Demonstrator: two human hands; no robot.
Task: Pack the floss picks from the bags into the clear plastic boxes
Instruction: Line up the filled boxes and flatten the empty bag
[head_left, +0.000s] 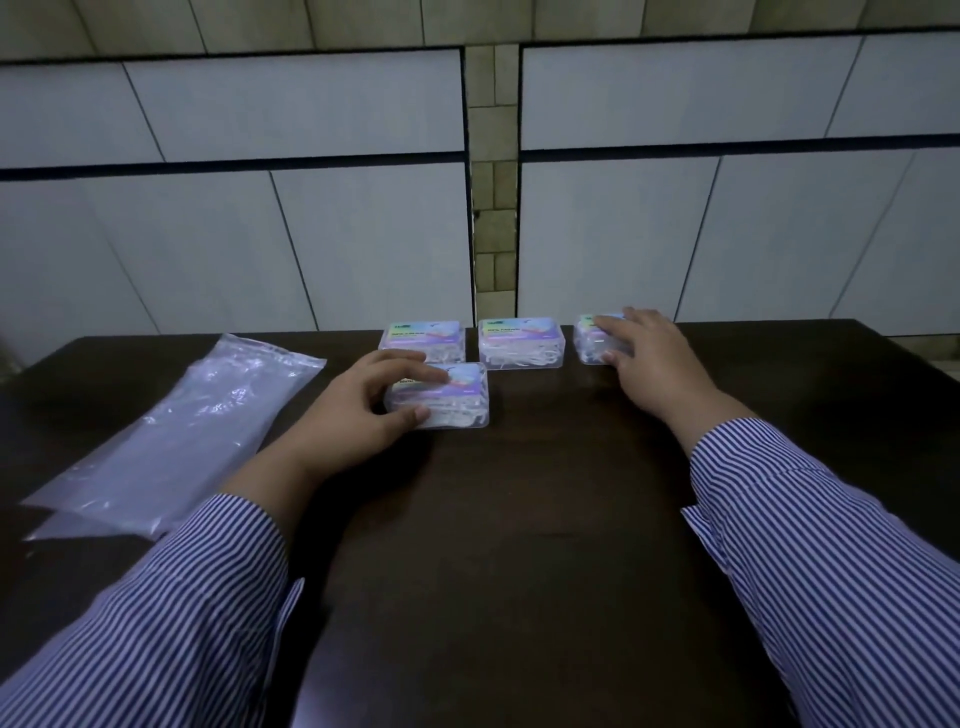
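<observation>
Four lidded boxes looked filled; the bags (171, 436) lay flat, apparently empty. Left hand (358, 410) gripped the near box (452, 400); right hand (644, 358) gripped the far-right box (589, 340).

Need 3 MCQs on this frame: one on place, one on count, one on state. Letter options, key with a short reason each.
1. Where do the plastic bags lie?
A. left of the boxes
B. right of the boxes
C. on top of the boxes

2. How many clear boxes are on the table?
A. two
B. four
C. six

3. What is the left hand doing?
A. resting flat on the table
B. holding a bag
C. gripping the nearest box

Key: 1 A, the bags sit at the table's left side. 2 B, three boxes in the far row plus the nearest one. 3 C, thumb and fingers curl round that box.
</observation>
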